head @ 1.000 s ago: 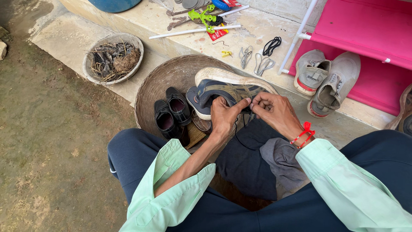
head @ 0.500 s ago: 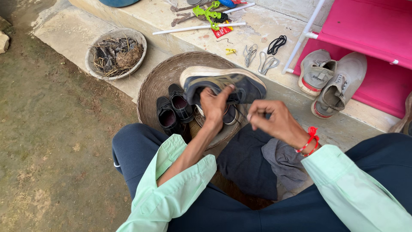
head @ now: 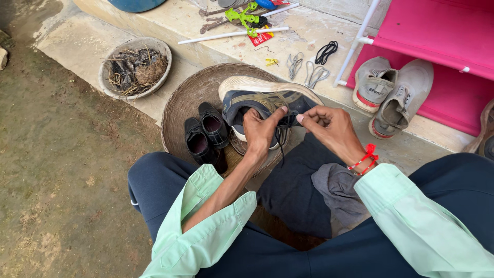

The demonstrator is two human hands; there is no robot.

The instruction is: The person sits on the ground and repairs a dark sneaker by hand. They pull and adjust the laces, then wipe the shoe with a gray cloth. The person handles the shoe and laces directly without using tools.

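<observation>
Far left: a shallow bowl (head: 135, 67) of dry debris on the step; next, black shoes (head: 206, 135) in a woven basket (head: 180, 103). Left hand (head: 260, 131) grips the dark sneaker (head: 265, 100), held sole-up over the basket; right hand (head: 332, 126) pinches its lace (head: 282, 138). Grey sneakers (head: 391, 92) sit further right.

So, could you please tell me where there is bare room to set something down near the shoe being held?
Bare concrete lies between the debris bowl and the woven basket, and on the step between the white rod and the basket rim. It is crowded inside the basket, where the black shoes sit beside the held sneaker, and around the laces.
</observation>
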